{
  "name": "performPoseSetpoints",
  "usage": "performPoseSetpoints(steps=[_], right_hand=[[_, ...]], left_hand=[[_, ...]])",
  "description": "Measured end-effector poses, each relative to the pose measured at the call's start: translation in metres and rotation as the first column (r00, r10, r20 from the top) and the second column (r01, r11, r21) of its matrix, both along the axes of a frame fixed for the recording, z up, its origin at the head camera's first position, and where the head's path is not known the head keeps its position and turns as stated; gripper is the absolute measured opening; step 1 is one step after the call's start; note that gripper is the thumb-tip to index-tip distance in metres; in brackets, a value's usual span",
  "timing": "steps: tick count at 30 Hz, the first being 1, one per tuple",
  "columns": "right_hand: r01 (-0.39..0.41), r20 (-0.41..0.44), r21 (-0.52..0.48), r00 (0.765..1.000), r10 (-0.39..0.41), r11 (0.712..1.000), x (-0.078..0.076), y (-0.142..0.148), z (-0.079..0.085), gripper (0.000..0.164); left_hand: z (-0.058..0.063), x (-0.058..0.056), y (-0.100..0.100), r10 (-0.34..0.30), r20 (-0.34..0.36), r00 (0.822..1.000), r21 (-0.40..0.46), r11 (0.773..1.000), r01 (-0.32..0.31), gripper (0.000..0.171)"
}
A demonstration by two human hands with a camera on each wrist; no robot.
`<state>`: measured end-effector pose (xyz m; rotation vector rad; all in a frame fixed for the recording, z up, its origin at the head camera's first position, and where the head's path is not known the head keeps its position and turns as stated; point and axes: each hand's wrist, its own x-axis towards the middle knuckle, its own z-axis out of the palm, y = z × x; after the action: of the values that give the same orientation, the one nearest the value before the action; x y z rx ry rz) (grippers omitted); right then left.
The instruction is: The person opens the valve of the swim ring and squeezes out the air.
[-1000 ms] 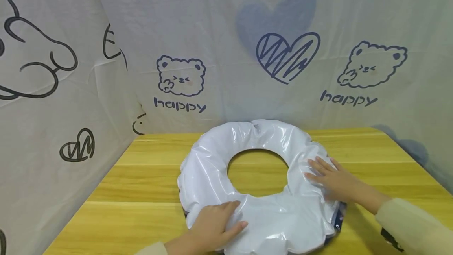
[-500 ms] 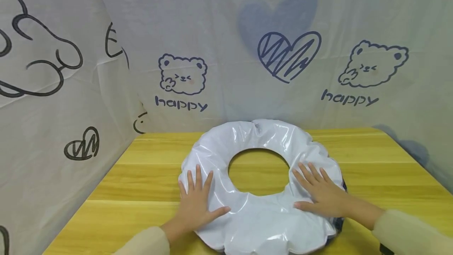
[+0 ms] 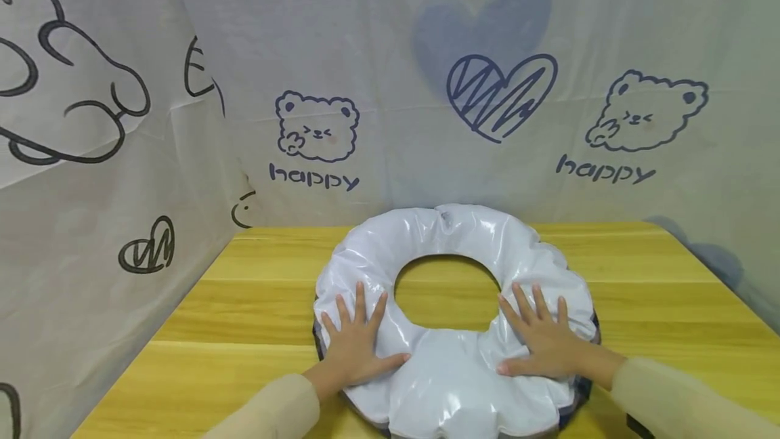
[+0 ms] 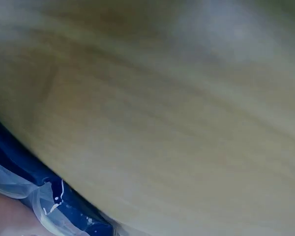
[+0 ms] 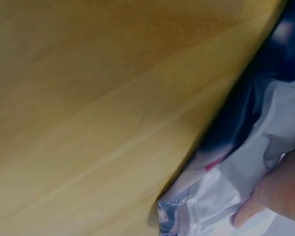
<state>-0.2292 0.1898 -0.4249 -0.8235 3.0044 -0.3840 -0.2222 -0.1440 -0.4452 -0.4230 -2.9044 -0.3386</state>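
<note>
A puffed-up white inflatable swim ring (image 3: 451,378) lies flat on the wooden table, its round hole toward the back. My left hand (image 3: 356,347) presses on the ring's left side with fingers spread. On the right side my right hand (image 3: 545,341) rests the same way, fingers splayed and thumb pointing inward. The ring's underside is dark blue, seen along its edge in the left wrist view, where the blue side (image 4: 44,177) curves past a bit of my hand. In the right wrist view, part of my right hand (image 5: 280,191) touches the clear-edged, wrinkled vinyl.
The yellow wood-grain table (image 3: 244,317) extends to both sides of the ring. Behind it hangs a pale cloth (image 3: 390,154) printed with bears and hearts, and another cloth wall (image 3: 91,222) closes off the left side. A dark strip shows under the right sleeve.
My left hand has moved from the ring's front up onto its left side and spread flat. The right hand has shifted inward and flattened. The ring's front bulges more between the hands.
</note>
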Motion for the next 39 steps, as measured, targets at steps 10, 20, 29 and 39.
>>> performPoseSetpoints(steps=[10, 20, 29, 39], right_hand=[[0.046, 0.201, 0.011, 0.978, -0.047, 0.999, -0.011, 0.001, -0.002, 0.102], [0.049, 0.290, 0.016, 0.956, -0.051, 0.999, -0.014, 0.000, 0.001, 0.098], [0.032, 0.309, 0.065, 0.950, -0.050, 0.997, -0.024, 0.004, -0.006, 0.094], [0.022, 0.391, 0.080, 0.919, -0.052, 0.997, -0.019, -0.003, 0.011, 0.092]], left_hand=[[-0.001, -0.010, 0.002, 0.022, 0.152, 0.988, -0.021, 1.000, -0.019, 0.093], [0.010, -0.016, 0.003, 0.075, 0.321, 0.944, -0.078, 0.996, -0.052, 0.089], [0.019, -0.019, 0.003, 0.084, 0.387, 0.918, -0.098, 0.994, -0.049, 0.086], [0.031, -0.023, 0.000, 0.102, 0.483, 0.870, -0.139, 0.990, -0.039, 0.088]])
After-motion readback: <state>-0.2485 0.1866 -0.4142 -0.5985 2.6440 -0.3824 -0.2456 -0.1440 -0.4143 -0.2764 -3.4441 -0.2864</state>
